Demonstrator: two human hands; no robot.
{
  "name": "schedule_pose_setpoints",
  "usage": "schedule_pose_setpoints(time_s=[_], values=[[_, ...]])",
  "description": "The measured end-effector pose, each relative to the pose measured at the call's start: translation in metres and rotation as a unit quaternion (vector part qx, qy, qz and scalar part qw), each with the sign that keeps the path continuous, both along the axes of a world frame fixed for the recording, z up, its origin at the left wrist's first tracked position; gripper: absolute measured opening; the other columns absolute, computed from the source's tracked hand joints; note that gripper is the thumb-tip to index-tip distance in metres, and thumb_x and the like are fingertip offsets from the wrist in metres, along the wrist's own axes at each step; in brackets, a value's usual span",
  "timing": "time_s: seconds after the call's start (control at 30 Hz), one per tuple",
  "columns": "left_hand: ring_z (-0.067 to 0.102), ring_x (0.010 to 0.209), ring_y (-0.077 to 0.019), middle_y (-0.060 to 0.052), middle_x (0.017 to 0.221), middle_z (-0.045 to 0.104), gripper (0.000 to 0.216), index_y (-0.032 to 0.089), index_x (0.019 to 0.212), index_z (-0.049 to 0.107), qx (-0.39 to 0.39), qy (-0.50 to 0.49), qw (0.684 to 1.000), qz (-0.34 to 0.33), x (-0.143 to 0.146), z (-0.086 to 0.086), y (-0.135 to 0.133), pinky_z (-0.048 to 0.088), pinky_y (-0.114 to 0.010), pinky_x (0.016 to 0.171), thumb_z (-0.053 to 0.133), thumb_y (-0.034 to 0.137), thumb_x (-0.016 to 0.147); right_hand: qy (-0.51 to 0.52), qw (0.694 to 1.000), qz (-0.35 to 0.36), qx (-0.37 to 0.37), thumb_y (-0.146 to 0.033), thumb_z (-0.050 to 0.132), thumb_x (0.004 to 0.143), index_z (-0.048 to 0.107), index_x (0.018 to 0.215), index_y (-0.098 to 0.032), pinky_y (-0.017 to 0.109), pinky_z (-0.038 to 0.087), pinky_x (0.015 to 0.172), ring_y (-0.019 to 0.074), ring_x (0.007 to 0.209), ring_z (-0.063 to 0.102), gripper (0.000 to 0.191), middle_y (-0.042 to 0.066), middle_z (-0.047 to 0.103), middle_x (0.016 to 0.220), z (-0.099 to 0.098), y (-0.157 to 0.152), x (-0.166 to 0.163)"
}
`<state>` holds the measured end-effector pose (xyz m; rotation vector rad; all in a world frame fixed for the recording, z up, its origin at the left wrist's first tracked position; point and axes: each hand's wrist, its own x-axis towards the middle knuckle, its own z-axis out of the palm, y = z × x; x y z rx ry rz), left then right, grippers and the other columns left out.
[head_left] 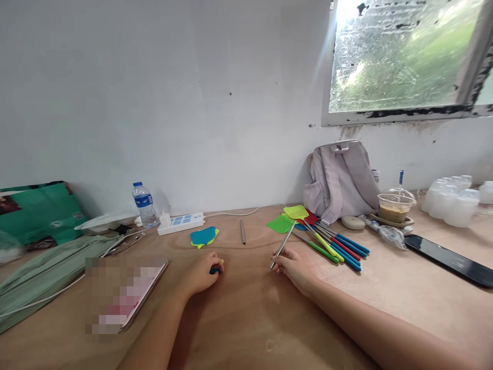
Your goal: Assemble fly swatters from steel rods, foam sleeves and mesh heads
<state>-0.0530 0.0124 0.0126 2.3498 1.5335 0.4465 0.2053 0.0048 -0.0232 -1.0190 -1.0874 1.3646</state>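
Note:
My left hand (202,273) rests on the table with its fingers curled round a small blue piece (214,270); a bit of yellow shows beside it, and the rest is hidden. In my right hand (289,264) a thin metal rod (284,243) is pinched near its lower end, tilted up to the right. Another metal rod (242,232) lies between and beyond the hands. Blue and yellow fly swatter heads (204,236) are stacked beyond my left hand. To the right lies a pile of fly swatters (339,245), with mesh heads and coloured handles.
A white power strip (181,223) and a water bottle (143,204) stand at the back left. A phone-like flat pink thing (133,298), partly blurred, lies at left. At right are a backpack (342,180), a drink cup (395,208), a black phone (450,261) and white bottles (464,208).

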Motion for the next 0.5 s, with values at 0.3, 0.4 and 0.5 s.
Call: schedule_pose_setpoints(time_s=[0.3,0.4,0.5], values=[[0.053,0.073,-0.0154,-0.002,0.081,0.058,0.036,0.018,0.078,0.059,-0.059,0.022,0.998,0.010,0.002,0.007,-0.007,0.035,-0.022,0.057,0.043,0.003,0.050,0.026,1.000,0.014,0.001,-0.022,0.061,0.058,0.051,0.072,-0.017,0.021,0.039,0.054,0.0093,0.053,0.053,0.018,-0.002,0.059,0.059,-0.002,0.003,0.002],[0.053,0.068,-0.0153,-0.001,0.077,0.060,0.035,0.018,0.077,0.060,-0.071,0.029,0.997,0.028,0.006,0.013,-0.013,0.032,-0.021,0.053,0.044,0.005,0.050,0.020,1.000,0.011,0.000,-0.022,0.060,0.059,0.052,0.072,-0.017,0.022,0.040,0.055,0.0103,0.054,0.055,0.017,-0.001,0.060,0.061,-0.001,0.002,0.000],[0.049,0.063,-0.0118,0.000,0.075,0.061,0.038,0.018,0.079,0.060,-0.094,-0.013,0.995,-0.016,0.019,0.019,-0.021,0.031,-0.020,0.051,0.043,0.004,0.049,0.007,1.000,-0.003,0.001,-0.028,0.059,0.063,0.052,0.072,-0.016,0.025,0.043,0.058,0.0125,0.056,0.056,0.016,0.001,0.061,0.061,0.002,0.001,-0.001]])
